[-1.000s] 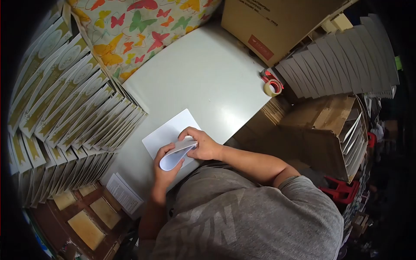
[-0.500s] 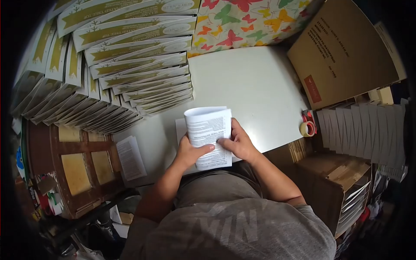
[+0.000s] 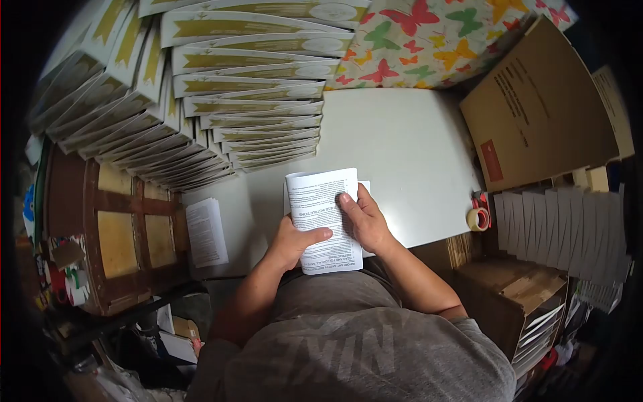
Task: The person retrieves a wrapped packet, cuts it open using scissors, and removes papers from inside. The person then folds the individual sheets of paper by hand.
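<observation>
A printed instruction sheet (image 3: 320,221), folded over, is held above the near edge of the table. My left hand (image 3: 295,242) grips its left side, with the thumb lying across the print and the fingers hidden behind. On the right side, my right hand (image 3: 366,224) also has hold of it, thumb pressed on the upper right part. Part of another white paper edge shows behind the sheet at the right. A small pile of printed sheets (image 3: 206,231) lies on the table to the left of my hands.
Tall stacks of white and gold boxes (image 3: 261,87) stand at the back left. A brown carton (image 3: 536,107) leans at the back right, near tape rolls (image 3: 479,218). Grey folded pieces (image 3: 556,231) and an open carton (image 3: 509,281) are on the right. Butterfly-patterned cloth (image 3: 429,40) hangs behind the white table (image 3: 402,134).
The rounded fold at the sheet's top has been pressed flat, and the sheet sits slightly lower. My right thumb has moved up along its right side. The camera view has shifted a little.
</observation>
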### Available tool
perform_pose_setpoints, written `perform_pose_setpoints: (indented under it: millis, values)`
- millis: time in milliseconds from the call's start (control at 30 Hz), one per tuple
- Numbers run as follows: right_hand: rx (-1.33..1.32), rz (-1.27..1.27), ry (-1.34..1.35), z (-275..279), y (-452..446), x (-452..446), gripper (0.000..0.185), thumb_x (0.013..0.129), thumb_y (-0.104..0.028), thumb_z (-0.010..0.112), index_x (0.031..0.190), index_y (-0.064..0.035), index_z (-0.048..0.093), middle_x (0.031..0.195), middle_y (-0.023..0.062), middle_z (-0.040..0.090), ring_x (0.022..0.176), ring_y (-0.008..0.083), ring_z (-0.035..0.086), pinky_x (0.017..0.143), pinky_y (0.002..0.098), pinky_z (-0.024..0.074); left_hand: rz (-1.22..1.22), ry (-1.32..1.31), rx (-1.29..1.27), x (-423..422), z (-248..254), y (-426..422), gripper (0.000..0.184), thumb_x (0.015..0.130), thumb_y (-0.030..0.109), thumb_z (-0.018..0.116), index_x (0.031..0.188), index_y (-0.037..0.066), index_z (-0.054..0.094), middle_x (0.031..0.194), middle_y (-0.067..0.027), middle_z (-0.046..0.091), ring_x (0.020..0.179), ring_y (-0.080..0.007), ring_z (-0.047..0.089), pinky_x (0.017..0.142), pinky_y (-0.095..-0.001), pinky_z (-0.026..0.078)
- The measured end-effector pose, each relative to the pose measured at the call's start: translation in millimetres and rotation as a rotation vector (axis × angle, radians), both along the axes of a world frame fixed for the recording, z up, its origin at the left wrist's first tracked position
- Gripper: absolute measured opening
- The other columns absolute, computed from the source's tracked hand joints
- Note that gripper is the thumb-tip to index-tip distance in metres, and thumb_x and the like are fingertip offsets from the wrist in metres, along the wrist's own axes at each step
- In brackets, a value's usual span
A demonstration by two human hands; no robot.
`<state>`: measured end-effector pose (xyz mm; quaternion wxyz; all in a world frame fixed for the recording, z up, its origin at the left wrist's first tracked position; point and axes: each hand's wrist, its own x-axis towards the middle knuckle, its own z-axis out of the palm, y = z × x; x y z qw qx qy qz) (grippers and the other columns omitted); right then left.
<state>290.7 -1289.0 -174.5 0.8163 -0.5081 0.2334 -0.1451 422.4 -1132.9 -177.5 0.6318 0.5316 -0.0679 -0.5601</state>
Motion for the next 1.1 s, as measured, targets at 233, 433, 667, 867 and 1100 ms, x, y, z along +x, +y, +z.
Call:
perform_pose_setpoints:
  millis: [233, 433, 667, 867, 1100]
  values:
    - [0.114, 0.034, -0.075, 15.8, 9.1, 23.8, 0.037, 0.113, -0.021, 0.049, 0.141, 0.0030, 0.051, 0.130, 0.0178, 0.065, 0.117, 0.0223, 0.061, 0.106, 0.0364, 0.0461, 0.094, -0.041, -0.018, 7.9, 1.0, 20.1, 0.049, 0.076, -0.002, 0.083, 0.123, -0.006, 0.069, 0.107, -0.0187, 0.077, 0.091, -0.0260, 0.075, 0.083, -0.0365, 0.061]
    - [0.074, 0.034, 0.188, 7.1, 9.0, 40.2, 0.036, 0.110, -0.026, 0.057, 0.130, 0.0043, 0.060, 0.114, 0.0168, 0.071, 0.099, 0.0224, 0.068, 0.092, 0.0333, 0.0540, 0.183, -0.155, 0.033, 0.9, 3.2, 43.4, 0.050, 0.074, 0.000, 0.085, 0.121, -0.007, 0.072, 0.106, -0.0176, 0.078, 0.090, -0.0225, 0.073, 0.085, -0.0343, 0.060]
    - [-0.087, 0.356, 0.059, 21.5, 30.9, 81.6, 0.037, 0.110, -0.026, 0.058, 0.133, 0.0032, 0.057, 0.114, 0.0174, 0.072, 0.102, 0.0226, 0.070, 0.092, 0.0324, 0.0552, 0.523, -0.236, 0.094, -22.8, 17.9, 74.9, 0.046, 0.075, 0.005, 0.086, 0.116, -0.009, 0.070, 0.100, -0.0196, 0.077, 0.083, -0.0243, 0.073, 0.079, -0.0336, 0.059]
    - [-0.140, 0.664, -0.035, 16.5, 72.9, 106.8, 0.033, 0.107, -0.018, 0.064, 0.132, 0.0028, 0.058, 0.113, 0.0168, 0.073, 0.102, 0.0228, 0.070, 0.093, 0.0337, 0.0547, 0.695, -0.272, 0.177, -42.1, 25.6, 127.2, 0.043, 0.073, 0.009, 0.087, 0.110, -0.007, 0.070, 0.097, -0.0207, 0.076, 0.078, -0.0252, 0.072, 0.075, -0.0343, 0.059]
    - [-0.392, 0.734, 0.018, -14.2, 53.1, 82.7, 0.030, 0.100, -0.005, 0.067, 0.127, 0.0041, 0.060, 0.114, 0.0157, 0.071, 0.105, 0.0218, 0.066, 0.098, 0.0341, 0.0498, 0.682, -0.580, 0.228, -45.6, -37.0, 123.8, 0.046, 0.067, 0.007, 0.088, 0.109, -0.001, 0.071, 0.100, -0.0159, 0.077, 0.086, -0.0278, 0.072, 0.083, -0.0376, 0.058]
